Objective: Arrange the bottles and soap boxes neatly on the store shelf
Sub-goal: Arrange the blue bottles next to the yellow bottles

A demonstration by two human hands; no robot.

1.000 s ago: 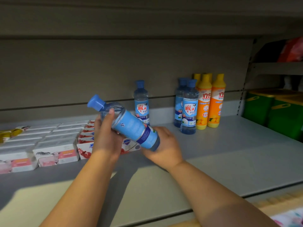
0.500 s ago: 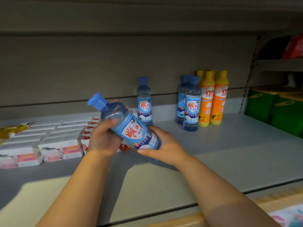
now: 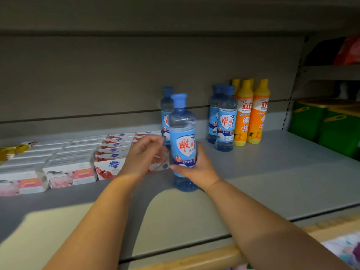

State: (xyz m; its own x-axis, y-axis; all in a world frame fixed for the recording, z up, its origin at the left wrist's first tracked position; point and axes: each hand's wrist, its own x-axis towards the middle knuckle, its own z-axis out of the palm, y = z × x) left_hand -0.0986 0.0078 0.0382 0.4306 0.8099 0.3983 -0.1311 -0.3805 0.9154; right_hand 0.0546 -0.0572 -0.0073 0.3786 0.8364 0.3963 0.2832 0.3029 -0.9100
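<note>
1. Bottle (image 3: 182, 133): clear blue plastic, blue cap, full of liquid. It stands upright on the shelf (image 3: 272, 172), toward the front, just right of the soap boxes (image 3: 78, 152) and in front of the rear bottle (image 3: 166, 106). The base looks to be on the shelf; I cannot tell whether its weight is fully down.
2. Right hand (image 3: 196, 168): wrapped round the bottle's lower label, thumb across the front, fingers behind.
3. Left hand (image 3: 144, 154): just beside the bottle on its left, above the soap boxes, fingers loosely curled and holding nothing. I cannot tell whether it touches the bottle.
4. Handling, judged: a full bottle should be moderately heavy, with its weight low. The thin wall will likely give under a hard squeeze. The glossy label may be a little slippery. It is not fragile, but tall and narrow, so it could tip.
5. Where to hold, judged: mid-body round the label, as the right hand does. The cap is a poorer hold for sliding, since a push there tips the bottle.
6. Risk, judged: knocking the rear bottle, which is very close.
7. Neighbours: blue pair (image 3: 226, 121) and orange bottles (image 3: 253, 114) stand well apart to the right.
</note>
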